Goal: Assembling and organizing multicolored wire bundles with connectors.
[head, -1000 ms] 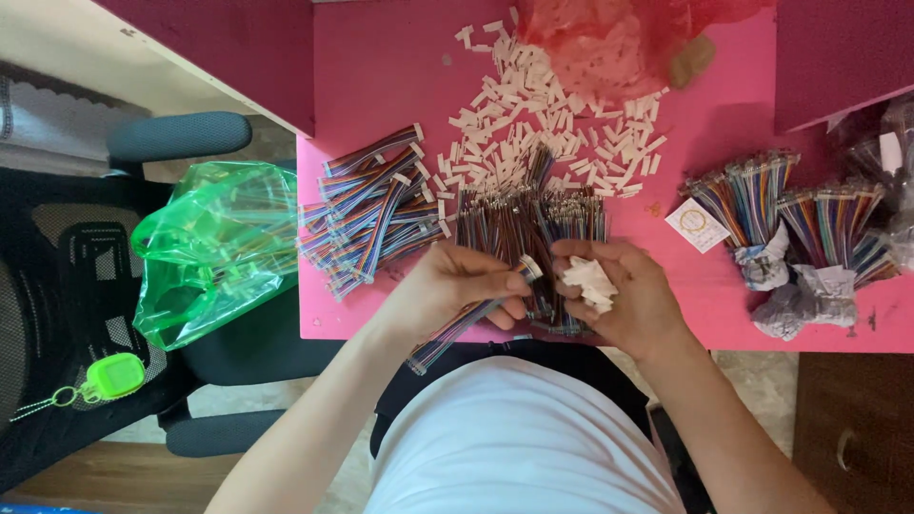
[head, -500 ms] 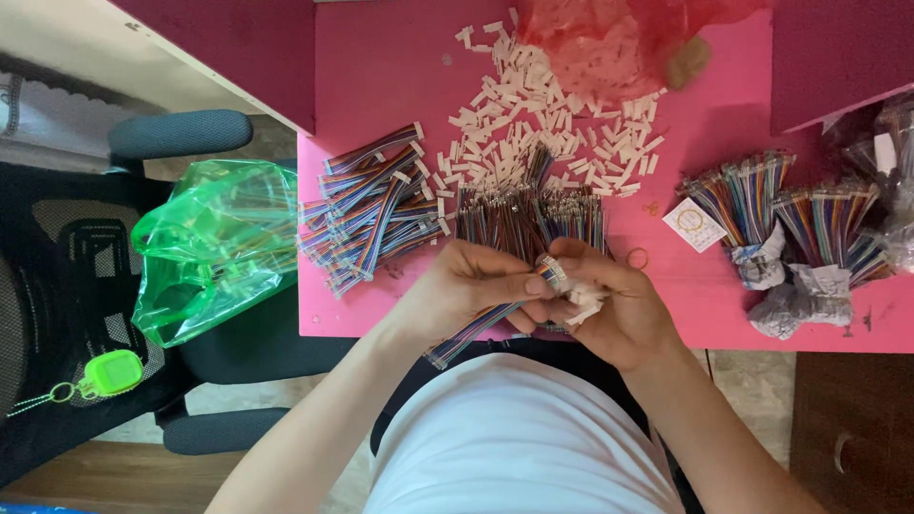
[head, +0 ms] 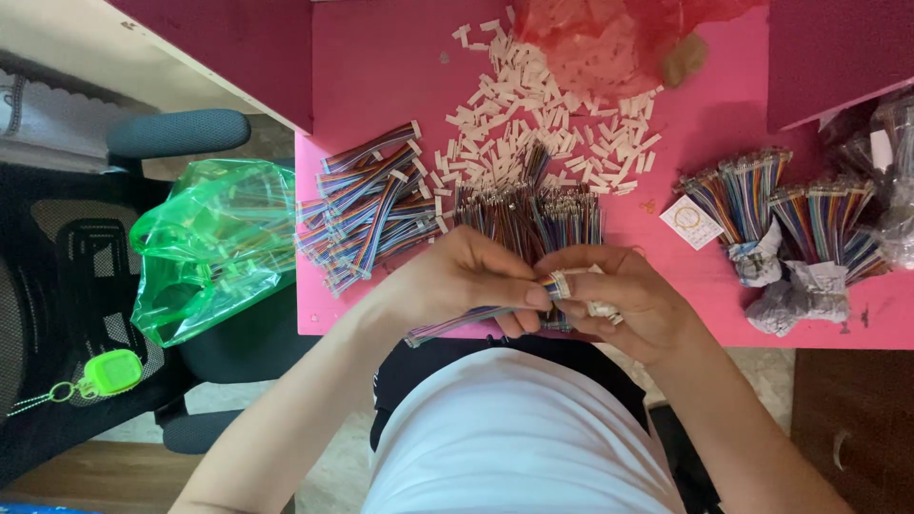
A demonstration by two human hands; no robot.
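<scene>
My left hand pinches a flat multicoloured ribbon wire that trails left below the hand. My right hand meets it at the fingertips, gripping a small white plastic connector on the wire's end, with more white connectors tucked in the palm. Both hands hover over the near edge of the pink table. Just behind the hands lies a bunch of loose coloured wires with bare metal ends.
A heap of white connectors lies mid-table below a red plastic bag. Finished wires with connectors are piled at the left. Bundled wire packs sit right. A green plastic bag rests on a black chair beside the table.
My hands, apart a second ago, have come together; the right hand's connector now meets the wire end held by the left hand.
</scene>
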